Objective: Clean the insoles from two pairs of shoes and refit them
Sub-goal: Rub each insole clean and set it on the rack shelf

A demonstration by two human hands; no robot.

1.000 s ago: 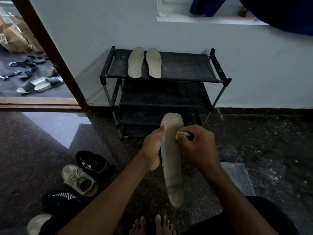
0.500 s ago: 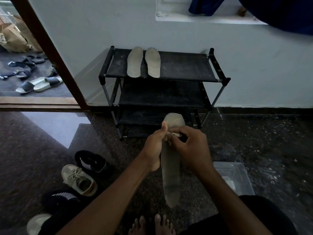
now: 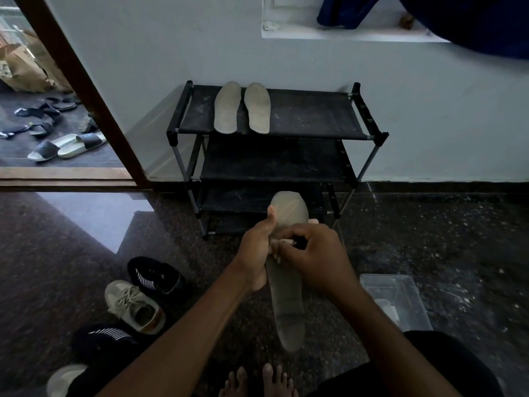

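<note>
Our left grip (image 3: pixel 256 253) clasps insole (image 3: pixel 289 305) at upper part; right grip (image 3: pixel 317 259) pinches cloth (image 3: pixel 282 242) against it. Risk: we press hard, free lower end flexes, insole slips to floor (image 3: pixel 429 239).

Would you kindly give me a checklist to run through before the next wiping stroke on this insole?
1. Grip: left hand holds the insole: ok.
2. Tool: right hand pinches a pale wiper against it: ok; cloth or brush, cannot tell.
3. Held insole clean all over: cannot tell, light is dim.
4. Two other insoles lie side by side on the rack top: ok.
5. Four shoes on the floor at the person's left, for refitting: ok.
6. Contents of the tub at the right: cannot tell.
</note>
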